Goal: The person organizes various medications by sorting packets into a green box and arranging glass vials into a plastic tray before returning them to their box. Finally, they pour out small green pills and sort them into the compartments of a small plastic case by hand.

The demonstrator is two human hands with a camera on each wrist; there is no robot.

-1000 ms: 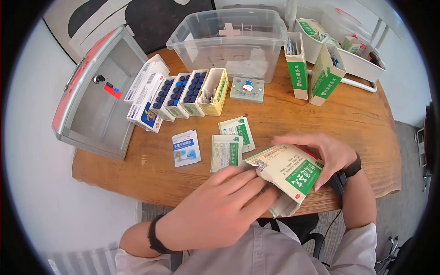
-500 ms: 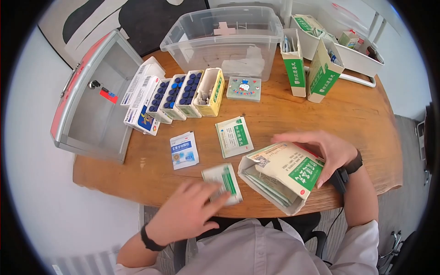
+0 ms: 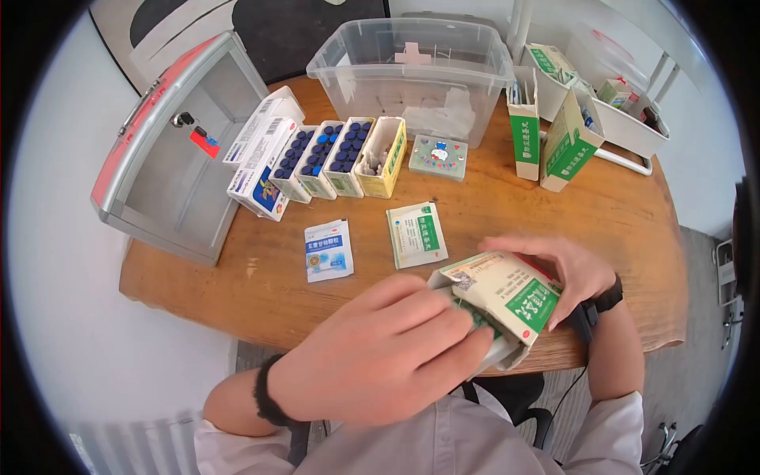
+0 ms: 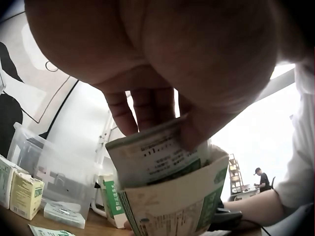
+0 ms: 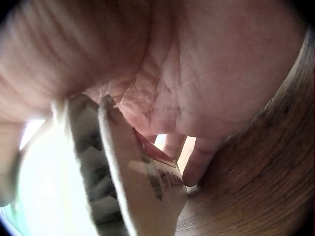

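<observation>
My right hand [image 3: 574, 273] grips a green-and-cream medicine box [image 3: 514, 297], tilted with its open end toward my left hand. In the left wrist view, my left hand [image 3: 380, 348] pinches a green-and-white medicine sachet [image 4: 160, 155] between thumb and fingers, its lower part inside the box mouth. From the head view, the left fingers cover most of this sachet. Another green-and-white sachet [image 3: 416, 235] lies on the table beyond the left hand. To its left is a blue-and-white sachet [image 3: 328, 251].
Cartons of dark-capped vials [image 3: 348, 157] stand beside a yellow box [image 3: 383, 158]. Behind are a clear plastic bin [image 3: 408, 87] and a flat decorated case [image 3: 438, 158]. A silver-framed cabinet [image 3: 178, 158] stands left; two green-and-cream boxes [image 3: 570, 146] stand right, near a white basket [image 3: 625, 119].
My left hand reached down to a green-and-white sachet on the table, then brought it right to the box mouth. The right hand keeps its hold on the box.
</observation>
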